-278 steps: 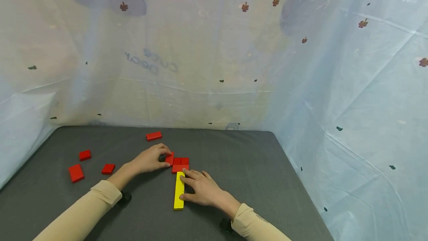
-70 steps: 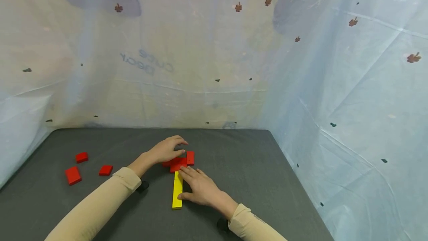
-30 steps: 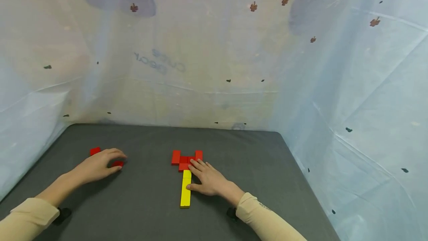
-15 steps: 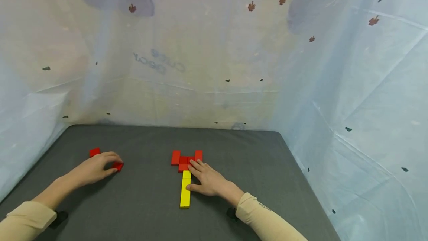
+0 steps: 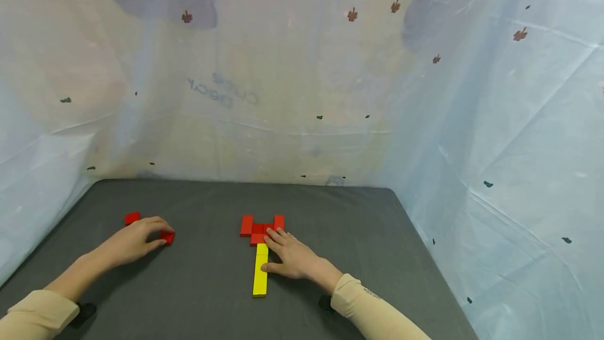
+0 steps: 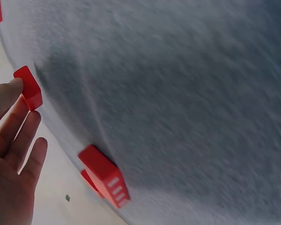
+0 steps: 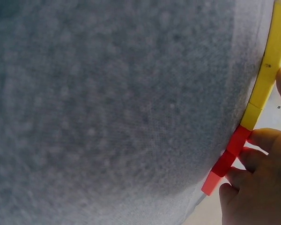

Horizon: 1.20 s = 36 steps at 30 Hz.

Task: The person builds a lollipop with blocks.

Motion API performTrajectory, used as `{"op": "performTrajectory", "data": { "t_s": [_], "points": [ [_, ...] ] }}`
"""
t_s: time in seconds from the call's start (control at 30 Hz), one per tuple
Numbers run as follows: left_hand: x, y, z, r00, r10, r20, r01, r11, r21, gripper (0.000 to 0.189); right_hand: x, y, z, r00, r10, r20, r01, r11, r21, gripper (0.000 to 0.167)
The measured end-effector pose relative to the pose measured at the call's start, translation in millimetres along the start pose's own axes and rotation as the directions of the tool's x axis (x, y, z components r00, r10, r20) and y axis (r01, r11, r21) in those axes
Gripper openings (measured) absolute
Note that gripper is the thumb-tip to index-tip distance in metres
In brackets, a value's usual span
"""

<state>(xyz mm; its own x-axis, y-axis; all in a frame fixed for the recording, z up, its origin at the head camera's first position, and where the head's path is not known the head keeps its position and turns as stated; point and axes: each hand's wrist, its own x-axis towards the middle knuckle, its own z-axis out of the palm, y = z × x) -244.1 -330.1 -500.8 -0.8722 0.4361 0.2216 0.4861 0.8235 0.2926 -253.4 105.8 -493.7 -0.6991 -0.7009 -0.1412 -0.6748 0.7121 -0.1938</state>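
My left hand [image 5: 134, 240] pinches a small red block [image 5: 168, 237] between thumb and fingers at the left of the table; the left wrist view shows the same block [image 6: 29, 89] at the fingertips. My right hand [image 5: 294, 257] lies with fingers extended on a flat figure of red and yellow blocks. In it, a long yellow block [image 5: 260, 277] meets a short yellow piece [image 5: 262, 248], then a red block [image 5: 257, 238]. Behind are small red squares, partly under my fingers, flanked by a left red block [image 5: 247, 225] and a right red block [image 5: 279, 221].
Another red block [image 5: 132, 218] lies behind my left hand. In the left wrist view a larger red block [image 6: 103, 176] with pale slots lies near it; the hand hides it in the head view. The dark grey table [image 5: 203, 287] is backed by a pale printed curtain [image 5: 283, 77].
Two red blocks now flank the figure; the one at the back of the table has gone from there. My left hand has moved left and taken hold of a small red block. My right hand stays put.
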Motion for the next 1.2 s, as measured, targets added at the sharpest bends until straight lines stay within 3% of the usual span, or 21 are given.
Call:
{"op": "performTrajectory", "data": {
  "t_s": [0.2, 0.4, 0.87, 1.2],
  "points": [
    [9.6, 14.0, 1.2, 0.997, 0.034, -0.07, -0.036, 0.999, -0.022, 0.026, -0.4, -1, -1, 1.0, 0.001, -0.006, -0.001, 1.0, -0.001, 0.08],
    [28.3, 32.9, 8.1, 0.988, 0.072, -0.134, -0.077, 0.996, -0.032, 0.027, -0.6, -2, -2, 1.0, 0.007, 0.005, -0.007, 1.0, 0.013, 0.079],
    [87.8, 76.6, 22.1, 0.989, 0.048, -0.138, -0.068, 0.987, -0.144, 0.028, 0.8, 1, 2, 1.0, 0.013, 0.012, -0.013, 1.0, 0.008, 0.079],
    [124.7, 97.9, 37.9, 0.99, 0.068, -0.12, -0.089, 0.98, -0.179, 0.027, 3.5, 2, 4, 0.999, 0.04, 0.019, -0.04, 0.999, 0.003, 0.081]
  ]
}}
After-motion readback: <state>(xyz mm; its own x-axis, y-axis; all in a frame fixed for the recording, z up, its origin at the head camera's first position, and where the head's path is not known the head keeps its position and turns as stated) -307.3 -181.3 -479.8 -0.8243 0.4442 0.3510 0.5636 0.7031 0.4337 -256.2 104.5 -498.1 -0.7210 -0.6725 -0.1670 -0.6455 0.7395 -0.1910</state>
